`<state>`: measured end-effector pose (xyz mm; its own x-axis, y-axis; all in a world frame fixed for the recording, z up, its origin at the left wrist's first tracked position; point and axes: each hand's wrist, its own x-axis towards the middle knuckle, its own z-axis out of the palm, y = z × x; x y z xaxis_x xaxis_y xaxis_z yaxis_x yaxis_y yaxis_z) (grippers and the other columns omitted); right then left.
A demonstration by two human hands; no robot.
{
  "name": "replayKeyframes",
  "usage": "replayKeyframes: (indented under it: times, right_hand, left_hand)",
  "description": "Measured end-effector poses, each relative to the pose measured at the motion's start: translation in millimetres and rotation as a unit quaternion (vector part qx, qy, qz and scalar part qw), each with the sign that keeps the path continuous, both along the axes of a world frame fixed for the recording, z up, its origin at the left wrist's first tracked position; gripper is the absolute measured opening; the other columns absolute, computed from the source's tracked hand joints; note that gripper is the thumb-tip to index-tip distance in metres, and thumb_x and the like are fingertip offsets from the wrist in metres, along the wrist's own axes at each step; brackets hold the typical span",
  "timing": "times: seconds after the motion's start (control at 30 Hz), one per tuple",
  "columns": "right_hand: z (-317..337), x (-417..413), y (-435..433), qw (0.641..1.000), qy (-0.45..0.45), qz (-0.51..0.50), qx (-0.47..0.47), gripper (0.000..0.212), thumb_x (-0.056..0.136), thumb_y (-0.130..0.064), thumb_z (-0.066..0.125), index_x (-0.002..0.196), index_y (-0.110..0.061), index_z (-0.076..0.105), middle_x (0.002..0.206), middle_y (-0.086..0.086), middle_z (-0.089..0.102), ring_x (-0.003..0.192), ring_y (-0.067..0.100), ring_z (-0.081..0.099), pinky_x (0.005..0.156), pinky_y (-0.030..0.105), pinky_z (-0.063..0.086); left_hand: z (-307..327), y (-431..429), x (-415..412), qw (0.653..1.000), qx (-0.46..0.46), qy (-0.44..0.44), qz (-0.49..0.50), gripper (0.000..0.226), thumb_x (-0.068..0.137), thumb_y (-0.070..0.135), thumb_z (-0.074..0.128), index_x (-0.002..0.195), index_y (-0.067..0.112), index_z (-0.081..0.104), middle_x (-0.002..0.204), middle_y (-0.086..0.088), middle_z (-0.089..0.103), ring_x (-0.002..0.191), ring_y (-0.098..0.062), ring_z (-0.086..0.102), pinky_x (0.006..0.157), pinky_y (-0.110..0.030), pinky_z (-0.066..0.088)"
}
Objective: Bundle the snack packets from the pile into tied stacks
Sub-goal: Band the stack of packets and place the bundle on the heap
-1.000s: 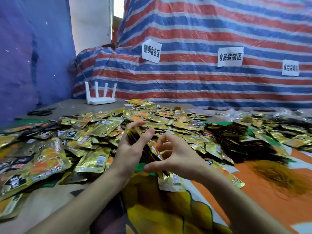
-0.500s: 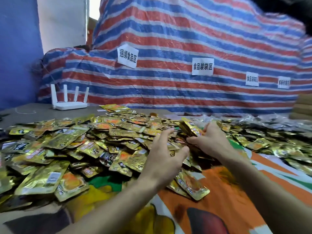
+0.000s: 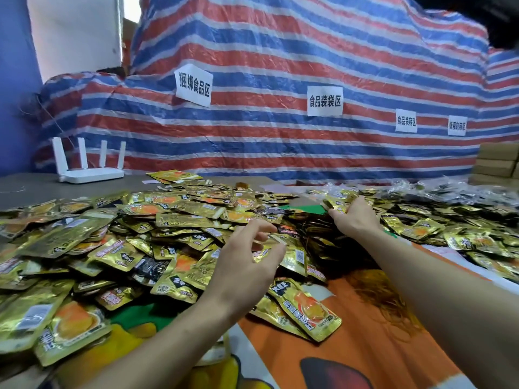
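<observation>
Hundreds of gold snack packets [image 3: 174, 220] lie heaped loose across the table [image 3: 42, 189]. Small stack [image 3: 335, 204] gripped in right hand [image 3: 355, 219], at far side of heap. Left hand [image 3: 247, 259] hovers above heap's near edge, fingers loosely curled, nothing held. White router [image 3: 90, 172] far left; striped tarp [image 3: 280, 51] behind.
</observation>
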<state>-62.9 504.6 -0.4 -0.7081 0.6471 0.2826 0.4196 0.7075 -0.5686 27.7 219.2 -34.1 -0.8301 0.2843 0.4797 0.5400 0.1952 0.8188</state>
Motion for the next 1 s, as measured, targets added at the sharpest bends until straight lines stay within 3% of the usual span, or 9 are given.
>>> replayKeyframes:
  times: [0.13, 0.23, 0.3, 0.4, 0.5, 0.57, 0.73, 0.87, 1.0]
  right_hand:
    - [-6, 7, 5, 1.000, 0.027, 0.005, 0.003, 0.045, 0.092, -0.055, 0.062, 0.106, -0.013, 0.054, 0.102, 0.009, 0.062, 0.100, 0.031, 0.058, 0.082, 0.042, 0.049]
    - [-1, 19, 6, 0.998, 0.058, 0.018, 0.008, 0.048, 0.094, -0.059, 0.056, 0.099, -0.012, 0.064, 0.105, 0.012, 0.066, 0.103, 0.034, 0.058, 0.087, 0.042, 0.049]
    - [4, 32, 3, 0.993, 0.096, 0.019, 0.065, 0.043, 0.094, -0.054, 0.057, 0.102, -0.013, 0.067, 0.110, 0.014, 0.065, 0.111, 0.035, 0.056, 0.093, 0.044, 0.049]
    - [6, 58, -9, 0.973, 0.137, 0.125, 0.136, 0.024, 0.095, -0.040, 0.064, 0.099, -0.017, 0.067, 0.100, 0.006, 0.068, 0.094, 0.024, 0.063, 0.080, 0.039, 0.054]
    - [5, 87, -37, 0.953, 0.025, 0.276, 0.127, 0.011, 0.093, -0.035, 0.070, 0.091, -0.024, 0.069, 0.089, -0.006, 0.069, 0.079, 0.007, 0.064, 0.064, 0.022, 0.050]
    - [0, 102, -61, 0.932, -0.045, 0.334, 0.132, 0.011, 0.092, -0.036, 0.070, 0.093, -0.026, 0.071, 0.088, -0.009, 0.068, 0.077, 0.004, 0.063, 0.062, 0.019, 0.046]
    - [-18, 120, -125, 0.908, -0.064, 0.399, 0.110, 0.038, 0.091, -0.044, 0.069, 0.124, -0.025, 0.063, 0.115, -0.004, 0.065, 0.101, 0.012, 0.062, 0.087, 0.033, 0.053]
    - [-27, 114, -167, 0.896, -0.062, 0.419, 0.133, 0.068, 0.087, -0.056, 0.070, 0.145, -0.030, 0.047, 0.140, 0.005, 0.051, 0.130, 0.022, 0.045, 0.103, 0.035, 0.040]
    - [-30, 95, -197, 0.906, -0.079, 0.371, 0.189, 0.086, 0.079, -0.069, 0.068, 0.152, -0.038, 0.033, 0.153, 0.010, 0.035, 0.143, 0.031, 0.030, 0.115, 0.051, 0.030]
  left_hand:
    - [-6, -2, 1, 1.000, -0.014, 0.002, -0.002, 0.014, 0.096, 0.035, 0.064, 0.109, 0.037, 0.062, 0.113, 0.014, 0.059, 0.105, 0.000, 0.056, 0.077, -0.014, 0.044]
    - [-6, -4, 3, 1.000, -0.017, 0.001, -0.001, 0.013, 0.096, 0.034, 0.064, 0.109, 0.036, 0.062, 0.114, 0.013, 0.059, 0.105, -0.001, 0.057, 0.077, -0.017, 0.045]
    - [-5, -5, 6, 1.000, -0.018, 0.006, -0.001, 0.013, 0.096, 0.033, 0.064, 0.109, 0.035, 0.062, 0.114, 0.012, 0.059, 0.105, -0.001, 0.057, 0.076, -0.017, 0.044]
    - [-3, -7, 11, 1.000, -0.027, 0.016, 0.001, 0.014, 0.096, 0.033, 0.064, 0.110, 0.036, 0.062, 0.114, 0.013, 0.058, 0.106, 0.001, 0.056, 0.076, -0.016, 0.044]
    - [-3, -12, 15, 0.996, -0.080, 0.041, 0.018, 0.019, 0.095, 0.031, 0.066, 0.112, 0.035, 0.060, 0.117, 0.010, 0.056, 0.109, -0.002, 0.054, 0.083, -0.020, 0.044]
    - [-5, -18, 16, 0.986, -0.153, 0.057, 0.043, 0.029, 0.093, 0.032, 0.065, 0.121, 0.034, 0.057, 0.122, 0.006, 0.053, 0.116, -0.011, 0.052, 0.096, -0.033, 0.046]
    - [-9, -54, 22, 0.957, -0.268, 0.044, 0.105, 0.047, 0.089, 0.037, 0.066, 0.134, 0.038, 0.050, 0.125, 0.007, 0.047, 0.122, -0.017, 0.047, 0.106, -0.042, 0.040]
    - [-7, -97, 21, 0.916, -0.362, 0.013, 0.176, 0.061, 0.085, 0.044, 0.068, 0.141, 0.041, 0.042, 0.131, 0.004, 0.043, 0.128, -0.019, 0.042, 0.108, -0.041, 0.035]
    - [-6, -139, 20, 0.857, -0.447, -0.041, 0.253, 0.074, 0.083, 0.050, 0.068, 0.147, 0.039, 0.034, 0.149, -0.004, 0.034, 0.139, -0.027, 0.033, 0.111, -0.045, 0.030]
